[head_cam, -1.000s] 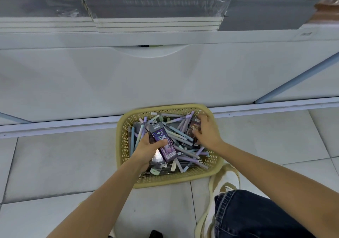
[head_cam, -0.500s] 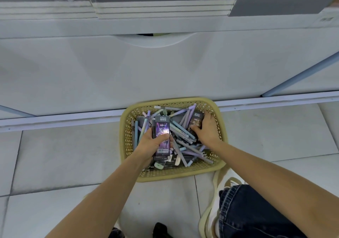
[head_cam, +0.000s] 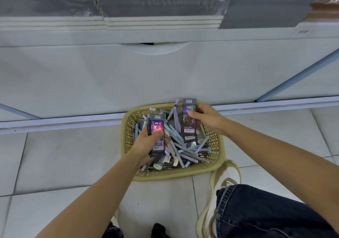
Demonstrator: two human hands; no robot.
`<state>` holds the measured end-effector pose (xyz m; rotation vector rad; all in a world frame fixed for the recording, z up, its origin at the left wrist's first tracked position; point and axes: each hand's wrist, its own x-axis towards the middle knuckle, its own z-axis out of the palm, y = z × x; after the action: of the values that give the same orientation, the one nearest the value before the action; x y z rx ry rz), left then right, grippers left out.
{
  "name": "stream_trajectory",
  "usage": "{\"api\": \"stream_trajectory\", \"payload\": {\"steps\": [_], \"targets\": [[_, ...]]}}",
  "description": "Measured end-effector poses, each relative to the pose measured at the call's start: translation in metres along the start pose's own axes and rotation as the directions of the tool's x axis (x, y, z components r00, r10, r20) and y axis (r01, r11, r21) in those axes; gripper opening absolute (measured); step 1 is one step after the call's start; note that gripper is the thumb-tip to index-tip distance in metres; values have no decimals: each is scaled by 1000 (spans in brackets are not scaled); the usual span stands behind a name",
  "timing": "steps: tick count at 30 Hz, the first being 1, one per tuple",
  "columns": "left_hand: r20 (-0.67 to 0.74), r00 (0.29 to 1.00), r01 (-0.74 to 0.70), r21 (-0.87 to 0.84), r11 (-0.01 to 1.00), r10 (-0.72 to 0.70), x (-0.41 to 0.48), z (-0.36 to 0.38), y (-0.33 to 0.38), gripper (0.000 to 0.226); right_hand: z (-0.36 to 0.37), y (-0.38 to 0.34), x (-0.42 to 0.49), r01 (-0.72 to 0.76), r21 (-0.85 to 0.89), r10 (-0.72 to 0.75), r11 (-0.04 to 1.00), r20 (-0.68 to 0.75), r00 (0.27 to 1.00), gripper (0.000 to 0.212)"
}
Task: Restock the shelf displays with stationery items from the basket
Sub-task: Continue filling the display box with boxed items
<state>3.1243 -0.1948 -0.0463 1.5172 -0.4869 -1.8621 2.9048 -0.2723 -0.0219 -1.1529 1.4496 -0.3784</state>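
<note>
Yellow basket (head_cam: 176,175) sits on the floor (head_cam: 55,155) below the shelf (head_cam: 165,35). Left grip (head_cam: 147,143) curls round the left box (head_cam: 157,127), right grip (head_cam: 208,118) pinches the right box (head_cam: 189,125); both long axes point shelfward, the right nearer.

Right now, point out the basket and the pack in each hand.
Basket (head_cam: 217,149): head view, right-side wall.
Near pack (head_cam: 156,125) in left hand (head_cam: 146,142): head view, printed face above the fingers.
Far pack (head_cam: 189,127) in right hand (head_cam: 207,118): head view, face below the thumb.

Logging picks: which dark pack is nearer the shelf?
The pack in the right hand: its top crosses the basket rim; the left hand holds the other pack farther back.
</note>
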Motion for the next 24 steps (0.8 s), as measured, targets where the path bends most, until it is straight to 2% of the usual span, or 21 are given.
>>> {"api": "stream_trajectory", "payload": {"steps": [2, 4, 6, 8, 10, 13, 16, 18, 21, 24], "targets": [[-23, 1000, -13, -45, 999, 12, -6, 6, 11, 26, -3, -21, -11, -13, 206, -14, 978, 128, 992, 24], [-40, 999, -30, -132, 991, 25, -16, 14, 25, 50, 3, -42, -21, 22, 269, -77, 963, 194, 978, 21], [7, 999, -29, -201, 979, 31, -30, 24, 40, 71, 13, -63, -32, 91, 290, -147, 953, 177, 973, 19], [98, 989, -83, -236, 968, 109, -48, 31, 55, 58, 23, -81, -43, 153, 308, -198, 939, 120, 973, 19], [128, 973, -153, -256, 955, 190, -65, 34, 67, 47, 30, -98, -55, 200, 294, -229, 935, 68, 971, 27], [90, 960, -248, -178, 952, 266, -91, 30, 83, 50, 34, -121, -71, 280, 253, -294, 926, 22, 955, 37], [68, 934, -343, -107, 933, 351, -118, 22, 101, 34, 34, -147, -91, 380, 266, -389, 886, -19, 921, 48], [55, 915, -394, -94, 914, 400, -139, 20, 116, 28, 34, -167, -106, 439, 262, -450, 859, -20, 893, 38], [66, 887, -452, -80, 888, 457, -171, 23, 142, 37, 30, -202, -129, 514, 251, -519, 820, -50, 853, 31], [97, 886, -438, -145, 887, 454, -203, 27, 172, 25, 21, -241, -154, 602, 200, -605, 773, -55, 795, 30]]}}
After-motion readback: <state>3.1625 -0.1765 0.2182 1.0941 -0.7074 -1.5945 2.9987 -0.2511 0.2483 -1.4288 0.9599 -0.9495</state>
